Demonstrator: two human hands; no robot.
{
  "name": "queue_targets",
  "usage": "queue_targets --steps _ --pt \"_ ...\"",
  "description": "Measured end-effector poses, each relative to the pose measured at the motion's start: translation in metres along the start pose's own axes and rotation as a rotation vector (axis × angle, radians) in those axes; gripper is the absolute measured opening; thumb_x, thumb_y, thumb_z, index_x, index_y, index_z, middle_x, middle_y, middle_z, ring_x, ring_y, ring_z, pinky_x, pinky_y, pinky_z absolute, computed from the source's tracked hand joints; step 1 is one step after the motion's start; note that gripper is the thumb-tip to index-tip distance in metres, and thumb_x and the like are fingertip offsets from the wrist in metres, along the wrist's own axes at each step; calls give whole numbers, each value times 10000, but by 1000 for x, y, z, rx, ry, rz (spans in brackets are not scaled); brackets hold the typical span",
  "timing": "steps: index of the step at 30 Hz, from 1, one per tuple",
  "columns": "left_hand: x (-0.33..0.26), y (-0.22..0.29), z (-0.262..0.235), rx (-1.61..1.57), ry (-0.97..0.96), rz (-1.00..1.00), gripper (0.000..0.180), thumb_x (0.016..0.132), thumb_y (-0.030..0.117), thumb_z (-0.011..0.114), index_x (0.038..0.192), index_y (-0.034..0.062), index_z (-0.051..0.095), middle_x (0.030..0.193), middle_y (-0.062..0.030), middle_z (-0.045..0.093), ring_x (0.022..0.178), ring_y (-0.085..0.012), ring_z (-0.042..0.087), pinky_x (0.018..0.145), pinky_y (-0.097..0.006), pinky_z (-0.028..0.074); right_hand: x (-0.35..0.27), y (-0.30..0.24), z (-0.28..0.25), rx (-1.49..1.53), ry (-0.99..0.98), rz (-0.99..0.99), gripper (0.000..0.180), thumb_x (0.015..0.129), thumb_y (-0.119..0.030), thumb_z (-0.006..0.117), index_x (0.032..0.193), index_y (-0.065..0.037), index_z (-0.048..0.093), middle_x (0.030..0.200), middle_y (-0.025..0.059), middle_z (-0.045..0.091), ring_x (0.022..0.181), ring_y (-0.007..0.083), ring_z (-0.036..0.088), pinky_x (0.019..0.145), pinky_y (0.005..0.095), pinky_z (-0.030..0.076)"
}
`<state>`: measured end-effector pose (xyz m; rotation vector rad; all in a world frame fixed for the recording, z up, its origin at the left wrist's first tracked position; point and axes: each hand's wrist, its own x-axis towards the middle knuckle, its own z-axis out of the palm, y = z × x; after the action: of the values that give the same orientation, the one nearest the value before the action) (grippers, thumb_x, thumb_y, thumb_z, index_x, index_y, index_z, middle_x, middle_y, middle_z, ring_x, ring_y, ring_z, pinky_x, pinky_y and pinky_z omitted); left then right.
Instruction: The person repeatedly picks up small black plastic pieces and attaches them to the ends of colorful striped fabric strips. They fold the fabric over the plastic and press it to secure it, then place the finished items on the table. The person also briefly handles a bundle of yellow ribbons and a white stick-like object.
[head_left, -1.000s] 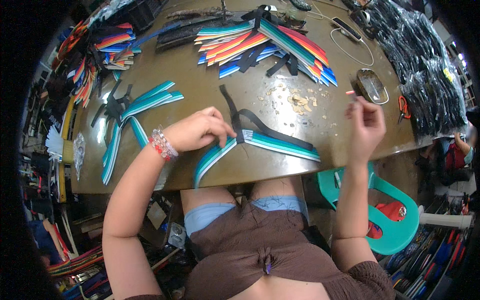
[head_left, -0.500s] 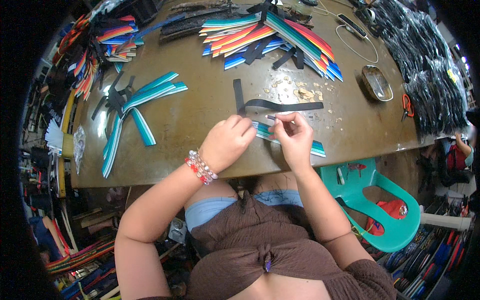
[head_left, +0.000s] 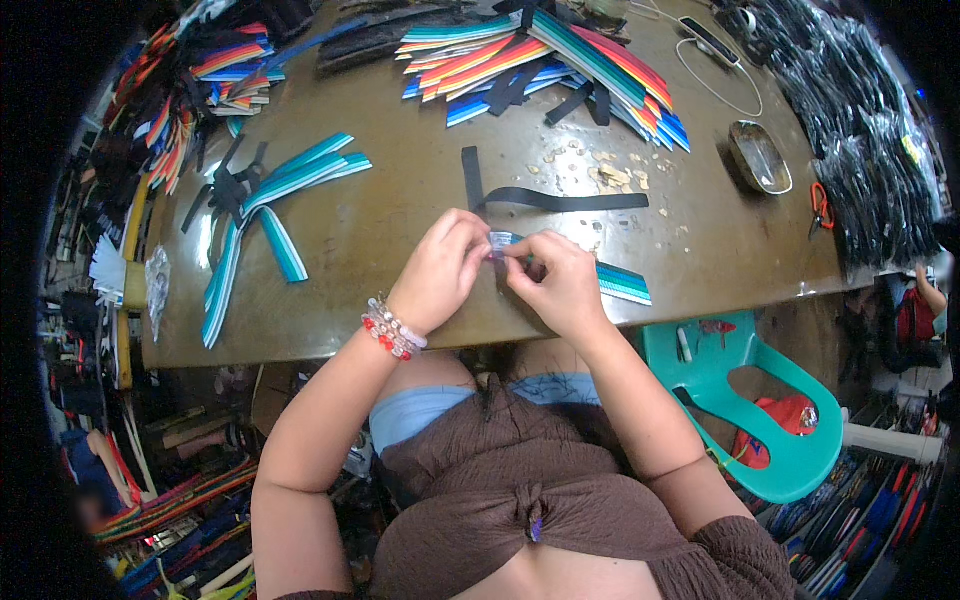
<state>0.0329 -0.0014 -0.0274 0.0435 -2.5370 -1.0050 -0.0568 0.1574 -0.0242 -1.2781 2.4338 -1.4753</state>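
Note:
A teal, green and white striped strap [head_left: 625, 284] runs under my hands near the table's front edge. My left hand [head_left: 445, 268] is closed in a pinch at the strap's left end. Close beside it, my right hand [head_left: 556, 282] is also pinched, its thumb and finger at the same end; what lies between these fingertips is too small to make out. The middle of the strap is hidden by the right hand. Just beyond the hands lies a black webbing strap [head_left: 570, 201], with an upright black piece [head_left: 472, 178] at its left end.
Striped straps [head_left: 645, 85] are piled at the back, and a teal bundle [head_left: 300, 168] lies left. Small chips [head_left: 612, 178], a metal dish [head_left: 762, 160], orange-handled scissors [head_left: 821, 205] and plastic-wrapped black goods [head_left: 860, 130] are on the right. A green plastic chair [head_left: 800, 460] stands beside me.
My right hand has moved left with the small dark piece it pinched, up to my left hand. That piece no longer shows clearly. The fingertips of both hands now nearly meet.

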Motion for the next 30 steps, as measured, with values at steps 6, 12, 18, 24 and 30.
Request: queue_targets --steps 6,12,18,24,30 --pt "25 12 -43 -302 -254 -202 192 940 147 549 838 -11 587 963 -103 601 885 -218 594 832 -318 467 2 5 -5 339 54 282 65 798 -59 675 828 -12 642 728 48 635 595 113 576 561 260 477" --pt "31 25 -23 147 -160 -200 192 839 107 650 1015 30 661 909 -167 594 813 -315 617 772 -374 503 16 4 -12 681 51 570 55 867 -42 626 867 6 599 791 58 622 608 96 592 540 237 508" --pt "37 3 4 340 -25 -10 142 857 156 629 890 20 608 895 -160 565 825 -346 585 750 -421 489 34 6 -3 648 230 472 85 850 -27 624 888 45 598 725 84 646 606 120 636 528 252 547" --pt "34 -8 6 124 88 -102 137 874 128 610 872 -3 570 828 -147 551 721 -290 570 661 -373 476 25 11 10 151 164 225 109 741 -69 694 762 17 630 718 141 634 612 194 626 586 322 503" --pt "31 -18 10 14 93 -158 118 878 108 594 864 -5 563 841 -172 558 719 -349 566 676 -412 475 29 5 13 73 128 183 109 743 -68 696 779 15 635 723 130 640 603 193 623 579 312 503"
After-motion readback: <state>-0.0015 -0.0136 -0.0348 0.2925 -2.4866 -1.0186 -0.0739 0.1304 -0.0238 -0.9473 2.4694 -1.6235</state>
